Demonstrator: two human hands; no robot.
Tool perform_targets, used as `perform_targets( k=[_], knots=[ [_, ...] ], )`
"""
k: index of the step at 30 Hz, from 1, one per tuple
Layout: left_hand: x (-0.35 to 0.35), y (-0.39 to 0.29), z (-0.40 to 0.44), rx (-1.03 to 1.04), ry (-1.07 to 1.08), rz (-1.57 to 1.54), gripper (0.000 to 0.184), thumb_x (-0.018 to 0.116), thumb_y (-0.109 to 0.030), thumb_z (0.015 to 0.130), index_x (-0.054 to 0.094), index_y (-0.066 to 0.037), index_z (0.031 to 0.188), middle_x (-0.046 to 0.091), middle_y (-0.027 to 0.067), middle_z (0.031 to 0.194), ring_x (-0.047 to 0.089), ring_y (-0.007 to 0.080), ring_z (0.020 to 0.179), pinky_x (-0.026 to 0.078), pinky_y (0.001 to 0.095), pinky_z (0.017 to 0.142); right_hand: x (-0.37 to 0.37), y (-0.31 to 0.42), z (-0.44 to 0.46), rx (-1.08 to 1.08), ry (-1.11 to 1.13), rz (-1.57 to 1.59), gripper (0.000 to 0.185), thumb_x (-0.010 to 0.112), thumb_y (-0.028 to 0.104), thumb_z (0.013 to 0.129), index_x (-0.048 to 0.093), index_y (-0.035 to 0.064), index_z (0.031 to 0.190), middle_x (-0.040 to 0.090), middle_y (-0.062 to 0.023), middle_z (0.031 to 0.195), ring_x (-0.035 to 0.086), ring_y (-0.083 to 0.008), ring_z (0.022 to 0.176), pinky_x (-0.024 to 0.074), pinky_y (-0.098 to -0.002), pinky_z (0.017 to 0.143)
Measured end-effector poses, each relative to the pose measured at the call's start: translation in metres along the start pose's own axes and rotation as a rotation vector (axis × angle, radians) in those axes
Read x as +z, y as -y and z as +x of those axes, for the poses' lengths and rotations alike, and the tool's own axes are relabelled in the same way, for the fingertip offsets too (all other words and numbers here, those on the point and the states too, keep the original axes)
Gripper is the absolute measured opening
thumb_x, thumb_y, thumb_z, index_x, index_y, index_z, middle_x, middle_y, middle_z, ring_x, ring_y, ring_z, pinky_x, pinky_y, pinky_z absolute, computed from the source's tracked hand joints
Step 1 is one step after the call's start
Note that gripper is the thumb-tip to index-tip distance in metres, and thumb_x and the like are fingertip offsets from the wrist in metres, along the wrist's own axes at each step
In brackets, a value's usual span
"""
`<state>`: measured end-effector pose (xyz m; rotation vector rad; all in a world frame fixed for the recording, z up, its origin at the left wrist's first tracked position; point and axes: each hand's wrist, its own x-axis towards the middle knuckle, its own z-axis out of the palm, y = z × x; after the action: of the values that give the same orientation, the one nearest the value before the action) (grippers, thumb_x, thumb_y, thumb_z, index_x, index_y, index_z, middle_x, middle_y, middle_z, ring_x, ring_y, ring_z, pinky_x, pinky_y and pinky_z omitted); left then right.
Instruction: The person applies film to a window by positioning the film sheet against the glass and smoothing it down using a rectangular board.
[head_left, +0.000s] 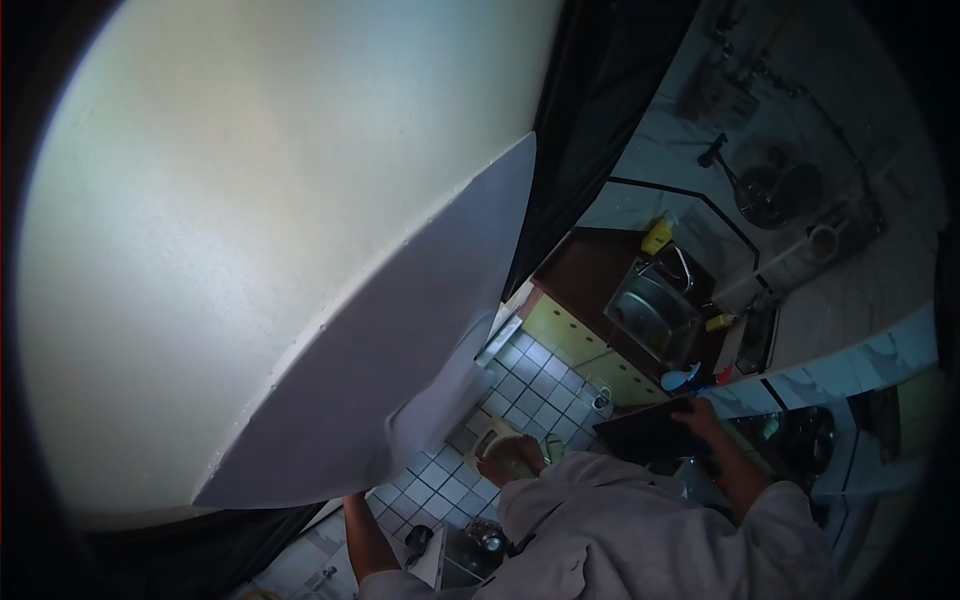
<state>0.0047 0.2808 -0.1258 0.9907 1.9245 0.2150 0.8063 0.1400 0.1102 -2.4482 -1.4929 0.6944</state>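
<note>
My right hand is at the edge of a dark flat panel, with its fingers curled over the edge. My left hand reaches up to the lower edge of a large greyish-lilac sheet. That sheet hides its fingers, so I cannot see whether it grips anything. The sheet lies against a big pale, smooth surface that fills the left of the view; its lower right part is blurred.
A steel sink with a tap is set in a brown counter above yellow-green cabinets. Pans hang on the wall. My feet stand over the tiled floor, near a glass-topped object.
</note>
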Motion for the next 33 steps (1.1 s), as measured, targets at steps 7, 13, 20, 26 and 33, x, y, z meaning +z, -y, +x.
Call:
perform_targets(
  k=[7, 13, 20, 26, 33],
  knots=[
    [-0.053, -0.004, -0.017, 0.138, -0.036, -0.580, 0.060, 0.048, -0.041, 0.098, 0.038, -0.006, 0.146, 0.042, 0.0133, 0.146, 0.042, 0.0284, 0.133, 0.033, 0.0421, 0.110, 0.010, 0.006, 0.010, -0.010, -0.029, 0.051, 0.046, 0.080, 0.021, 0.073, 0.068, 0.0031, 0.113, 0.072, -0.0167, 0.103, 0.068, -0.0327, 0.098, 0.0500, -0.0403, 0.089],
    [-0.076, -0.012, -0.036, 0.287, -0.014, -0.900, 0.058, 0.050, -0.038, 0.098, 0.039, -0.005, 0.145, 0.044, 0.0131, 0.145, 0.044, 0.0281, 0.131, 0.036, 0.0419, 0.108, 0.023, 0.002, 0.016, -0.053, -0.046, 0.032, 0.051, 0.080, 0.023, 0.072, 0.066, 0.0017, 0.117, 0.070, -0.0186, 0.108, 0.066, -0.0347, 0.104, 0.0486, -0.0405, 0.093],
    [-0.077, -0.006, -0.055, 0.391, 0.036, -1.073, 0.055, 0.051, -0.035, 0.098, 0.040, -0.005, 0.144, 0.046, 0.0128, 0.142, 0.047, 0.0278, 0.128, 0.039, 0.0416, 0.106, 0.017, 0.023, 0.005, 0.016, 0.062, 0.116, 0.061, 0.080, 0.027, 0.073, 0.061, 0.0016, 0.126, 0.062, -0.0212, 0.124, 0.057, -0.0370, 0.118, 0.0429, -0.0427, 0.101],
    [-0.056, -0.001, -0.063, 0.429, 0.041, -1.214, 0.053, 0.053, -0.032, 0.098, 0.041, -0.004, 0.143, 0.048, 0.0126, 0.141, 0.049, 0.0275, 0.127, 0.042, 0.0414, 0.104, 0.019, 0.021, 0.000, 0.113, 0.022, 0.153, 0.063, 0.080, 0.028, 0.073, 0.061, 0.0018, 0.127, 0.062, -0.0231, 0.124, 0.057, -0.0369, 0.118, 0.0425, -0.0426, 0.102],
    [-0.037, -0.004, -0.051, 0.524, 0.063, -1.431, 0.051, 0.054, -0.028, 0.099, 0.042, -0.003, 0.142, 0.050, 0.0123, 0.139, 0.051, 0.0272, 0.124, 0.045, 0.0411, 0.102, 0.034, -0.003, 0.009, 0.082, -0.073, 0.168, 0.040, 0.079, 0.026, 0.073, 0.072, 0.0052, 0.107, 0.073, -0.0154, 0.094, 0.070, -0.0314, 0.093, 0.0516, -0.0411, 0.085]
  ],
)
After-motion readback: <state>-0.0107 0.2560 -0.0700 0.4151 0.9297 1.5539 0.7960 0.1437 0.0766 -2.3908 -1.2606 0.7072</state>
